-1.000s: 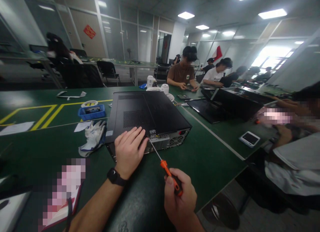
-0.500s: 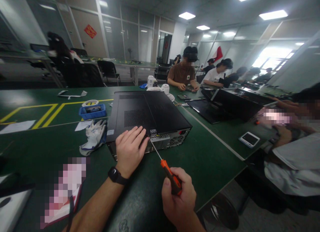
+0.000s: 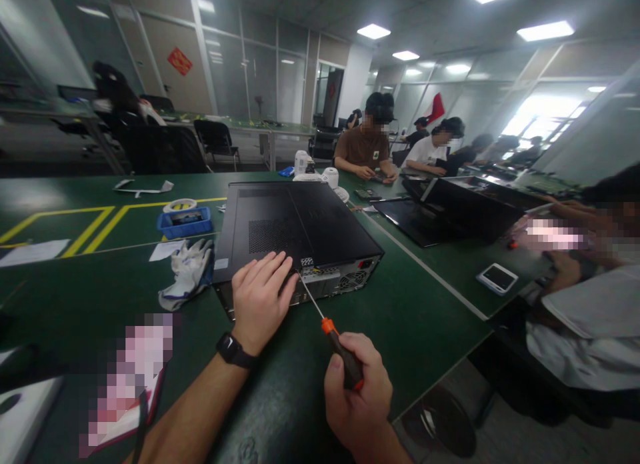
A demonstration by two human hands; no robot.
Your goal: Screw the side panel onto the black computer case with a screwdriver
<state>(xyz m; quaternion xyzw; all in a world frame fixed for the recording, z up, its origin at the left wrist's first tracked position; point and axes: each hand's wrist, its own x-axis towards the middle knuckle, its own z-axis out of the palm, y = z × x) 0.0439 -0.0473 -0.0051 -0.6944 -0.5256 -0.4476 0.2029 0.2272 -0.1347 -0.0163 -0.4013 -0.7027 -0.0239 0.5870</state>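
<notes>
A black computer case (image 3: 330, 217) lies flat on the green table (image 3: 425, 304), its rear panel with fan grille turned toward me. My left hand (image 3: 263, 297), with a dark watch on the wrist, rests on the case's near edge, fingers stretched and lying on the top cover. In my right hand (image 3: 360, 384) is an orange and black screwdriver (image 3: 343, 351). Its long shaft points up and left, and the tip meets the rear edge beside my left thumb. Whether a screw sits under the tip is too small to tell.
Left of the case are grey-white gloves (image 3: 187, 274), a blue tray (image 3: 184, 223) and a tape roll (image 3: 181, 206). White devices (image 3: 313, 171) stand behind it. At right are another opened case (image 3: 470, 207), a phone (image 3: 497, 278) and a seated person (image 3: 590, 317).
The screwdriver handle has turned in my right hand, now showing more of its dark side. My left hand stays on the case.
</notes>
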